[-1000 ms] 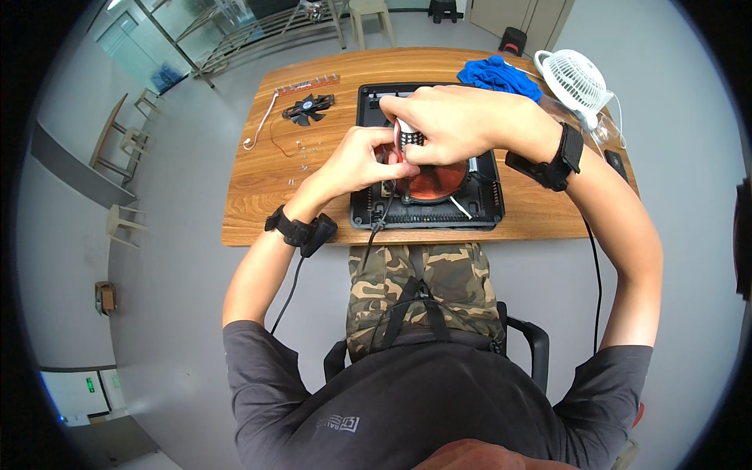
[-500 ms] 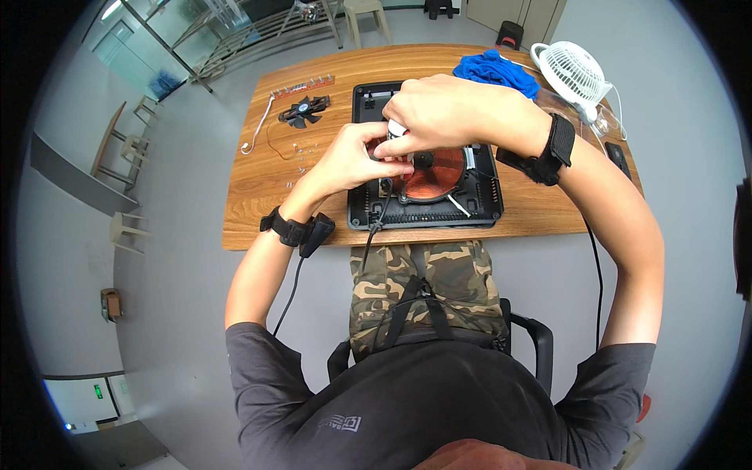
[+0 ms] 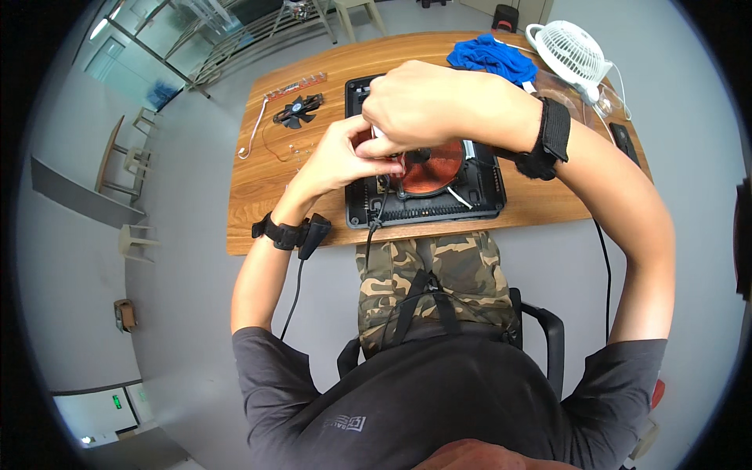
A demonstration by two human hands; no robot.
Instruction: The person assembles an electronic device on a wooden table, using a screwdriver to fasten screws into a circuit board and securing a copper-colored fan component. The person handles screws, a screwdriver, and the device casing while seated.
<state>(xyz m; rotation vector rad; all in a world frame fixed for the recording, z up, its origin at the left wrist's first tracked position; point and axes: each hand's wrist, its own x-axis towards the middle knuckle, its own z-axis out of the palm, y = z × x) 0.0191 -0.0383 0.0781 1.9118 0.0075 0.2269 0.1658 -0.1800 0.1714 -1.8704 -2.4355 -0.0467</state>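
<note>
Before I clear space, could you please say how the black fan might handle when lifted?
The black fan looks light, given its slim blades, which may spin if nudged, being uncaged. Its thin, curved wire would probably trail.

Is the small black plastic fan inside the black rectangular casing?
No, the small black plastic fan lies on the brown wooden table, left of the black rectangular casing.

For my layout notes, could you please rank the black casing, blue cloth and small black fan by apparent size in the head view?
1. Black casing, partly covered
2. Blue cloth
3. Small black fan
</note>
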